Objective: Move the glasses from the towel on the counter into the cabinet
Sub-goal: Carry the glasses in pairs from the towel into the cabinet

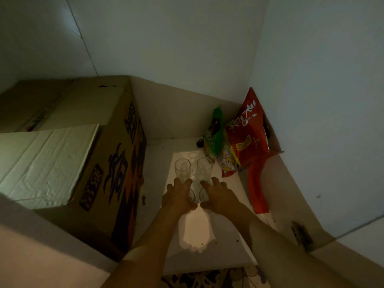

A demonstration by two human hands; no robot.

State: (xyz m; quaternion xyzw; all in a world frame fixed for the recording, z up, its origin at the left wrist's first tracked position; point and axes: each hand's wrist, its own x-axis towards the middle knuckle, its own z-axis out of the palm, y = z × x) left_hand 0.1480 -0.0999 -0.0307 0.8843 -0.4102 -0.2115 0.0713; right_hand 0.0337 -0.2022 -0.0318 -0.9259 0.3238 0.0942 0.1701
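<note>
I am looking into a dim cabinet. On the white liner (197,229) of its shelf, two clear glasses stand upright side by side: one (182,169) on the left, one (205,167) on the right. Just in front of them my left hand (176,198) wraps a third glass (192,195), and my right hand (221,197) wraps another glass (203,194). The two held glasses are close together, low over the liner and mostly hidden by my fingers. No towel is in view.
A large printed cardboard box (116,163) fills the shelf's left side. At the back right, a green snack bag (214,136) and a red snack bag (247,138) lean in the corner. A door hinge (301,233) sits on the right wall.
</note>
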